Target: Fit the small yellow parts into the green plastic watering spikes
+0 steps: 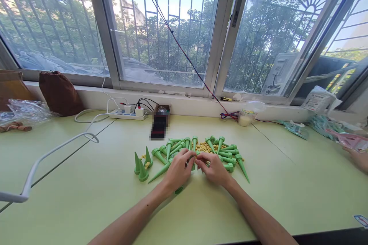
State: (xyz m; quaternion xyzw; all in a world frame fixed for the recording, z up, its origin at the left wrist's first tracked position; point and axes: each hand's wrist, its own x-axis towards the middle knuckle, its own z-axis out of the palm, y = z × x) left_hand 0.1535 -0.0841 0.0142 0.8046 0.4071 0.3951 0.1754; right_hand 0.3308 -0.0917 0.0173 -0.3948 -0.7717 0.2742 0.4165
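Observation:
My left hand (181, 164) and my right hand (212, 167) meet over a pile of green plastic spikes (227, 159) with ribbed collars. The left fingers are closed round a green spike (193, 167), mostly hidden by the hand. My right thumb and fingers pinch at its upper end; whatever small part they grip is hidden. Small yellow pieces (204, 147) lie heaped behind the hands among the spikes. To the left, three green spikes (143, 171) stand point up, with a few yellow bits between them. A small green piece (178, 190) lies below my left wrist.
A white power strip (126, 115), a small box (166, 109) and a dark blurred object (158, 127) sit near the window ledge. A white tube (43, 157) curves over the table (86, 206) at left. A jar (246, 116) stands behind. Another person's hand (358, 159) shows at right.

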